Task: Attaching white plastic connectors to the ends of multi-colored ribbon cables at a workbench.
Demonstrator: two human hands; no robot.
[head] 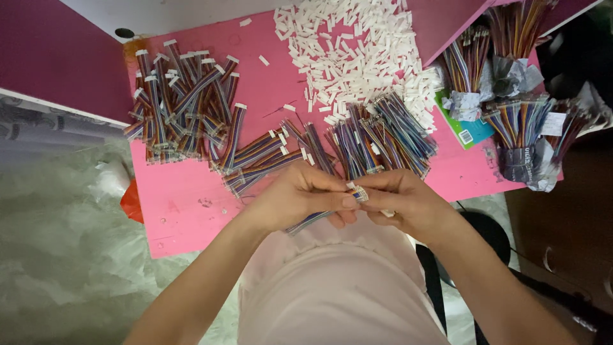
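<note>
Both hands' grip pinched shut: left hand [300, 195], right hand [402, 198] on ribbon cable [319, 219].

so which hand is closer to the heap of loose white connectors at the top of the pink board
Right. The right hand sits almost straight below the white connector heap; the left hand is farther off, down to its left.

1. Two hands: the left hand [297, 198] and the right hand [402, 198], pinching one small white connector [359, 191] between them.
2. One multicoloured ribbon cable [313, 220] hangs from the hands.
3. One pink table [185, 204].
4. One heap of white connector housings [357, 57], too many to count.
5. Three loose cable piles [185, 102], [262, 156], [380, 137].
6. Four paper-wrapped cable bundles [520, 137].
7. One green card [469, 131].
</note>
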